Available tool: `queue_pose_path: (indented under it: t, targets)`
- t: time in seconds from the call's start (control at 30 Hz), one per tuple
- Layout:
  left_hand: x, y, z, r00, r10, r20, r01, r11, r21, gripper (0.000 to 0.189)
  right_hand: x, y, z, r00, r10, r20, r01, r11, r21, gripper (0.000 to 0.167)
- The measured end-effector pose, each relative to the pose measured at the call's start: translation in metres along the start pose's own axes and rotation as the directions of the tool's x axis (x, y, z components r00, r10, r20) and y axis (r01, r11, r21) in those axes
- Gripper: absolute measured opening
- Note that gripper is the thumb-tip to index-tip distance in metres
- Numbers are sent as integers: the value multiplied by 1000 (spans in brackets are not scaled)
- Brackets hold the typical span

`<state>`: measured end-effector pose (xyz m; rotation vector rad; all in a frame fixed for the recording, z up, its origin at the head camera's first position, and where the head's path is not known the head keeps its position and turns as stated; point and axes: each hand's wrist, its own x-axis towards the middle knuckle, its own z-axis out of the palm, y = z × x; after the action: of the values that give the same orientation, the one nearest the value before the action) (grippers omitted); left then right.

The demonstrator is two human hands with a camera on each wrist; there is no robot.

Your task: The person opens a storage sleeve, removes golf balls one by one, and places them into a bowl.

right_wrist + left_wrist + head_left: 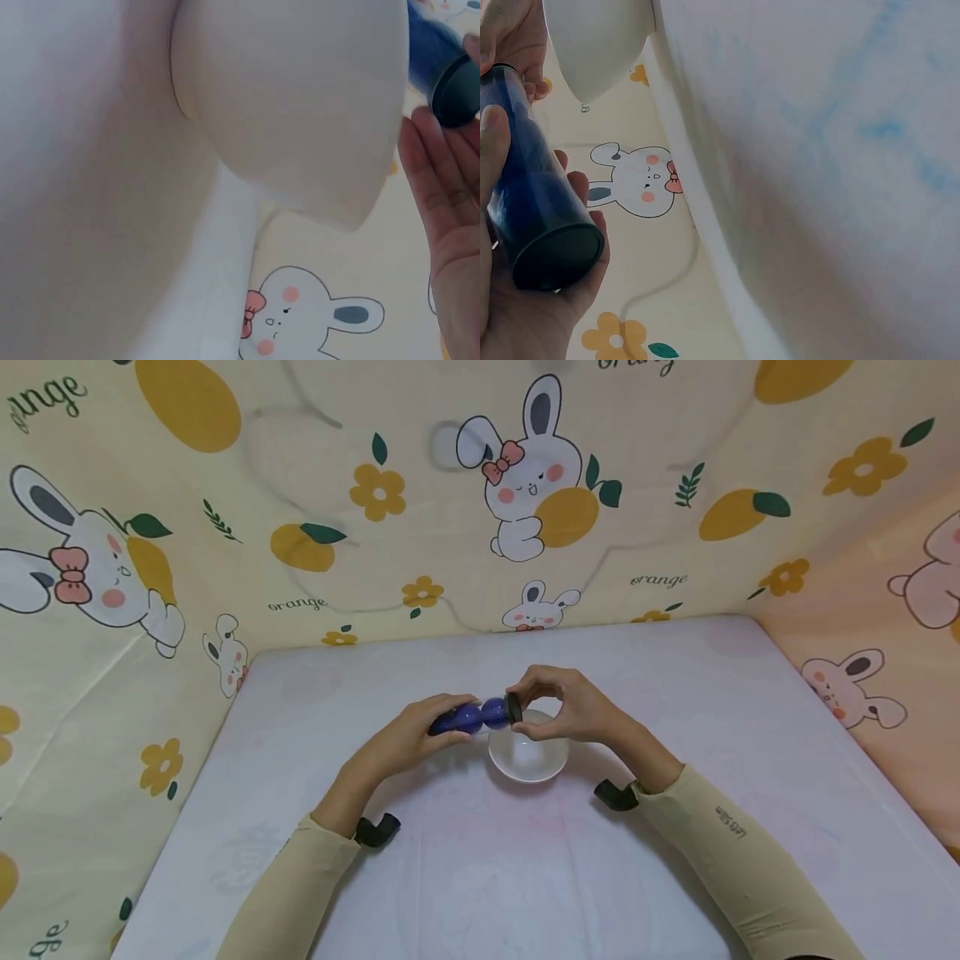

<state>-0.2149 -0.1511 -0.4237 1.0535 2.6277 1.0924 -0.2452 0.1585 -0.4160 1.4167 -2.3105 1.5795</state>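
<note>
A clear tube [494, 713] with round blue balls showing inside lies sideways between the two hands, above the white bowl [527, 773]. My left hand [408, 733] grips its left part, fingers over the top and thumb along the near side. At the other end my right hand [577, 703] pinches the dark lid [514, 707] between thumb and fingers. The left wrist view shows the tube's dark base [559, 259] resting against the palm. In the right wrist view the bowl [300, 105] hides much of the tube, while the lid [456, 94] shows by the fingertips.
The bowl stands upright on a pale cloth-covered table [480, 860]. A printed curtain [450, 527] with rabbits, flowers and oranges rises behind the table and at both sides. Black wrist-camera mounts [378, 831] stick out inward from the cuffs.
</note>
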Motion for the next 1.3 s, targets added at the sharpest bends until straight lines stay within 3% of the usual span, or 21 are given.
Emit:
queue_pose_path:
  t: [0.37, 0.83, 1.07, 1.3]
  targets:
    - [1, 4, 0, 999, -14, -36, 15, 999, 34, 57, 1, -3, 1, 999, -17, -33, 14, 998, -64, 47]
    - [1, 3, 2, 1000, 22, -17, -22, 1000, 10, 58, -1, -7, -7, 999, 22, 24, -20, 999, -48, 43]
    - [1, 6, 1, 999, -13, -49, 15, 1000, 26, 58, 1, -8, -5, 1000, -20, -1, 20, 997, -76, 43]
    - [2, 8, 0, 998, -27, -53, 28, 999, 31, 58, 1, -7, -6, 1000, 2, -16, -3, 995, -97, 44]
